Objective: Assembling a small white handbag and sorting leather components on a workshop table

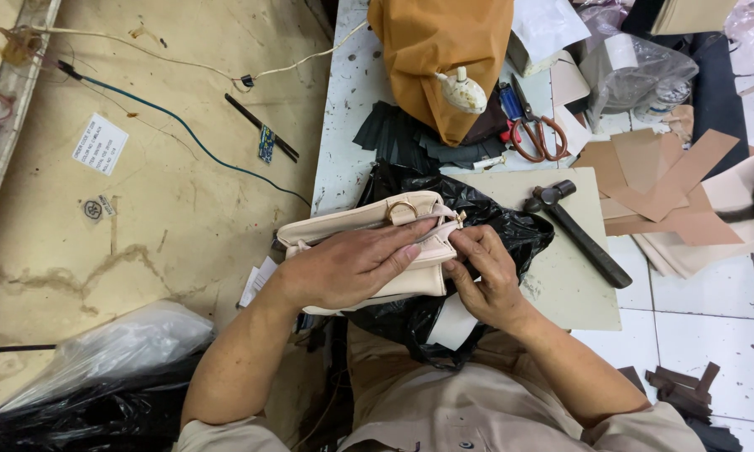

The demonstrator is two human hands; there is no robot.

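Observation:
A small cream handbag point(356, 224) with a gold ring lies across a black plastic bag point(511, 230) at the table's near edge. My left hand point(348, 266) lies flat over the handbag and presses it down, fingers reaching toward its right end. My right hand point(487, 278) pinches the bag's right end near the zipper and a small gold fitting. Part of the handbag's front is hidden under my left hand.
A black hammer point(578, 230) lies on a pale cutting board point(574, 285) to the right. Orange-handled scissors point(532, 134), an orange-brown bag point(440, 59), dark leather pieces point(398, 134) and brown card pieces point(661, 180) sit farther back. Cables cross the floor at left point(184, 134).

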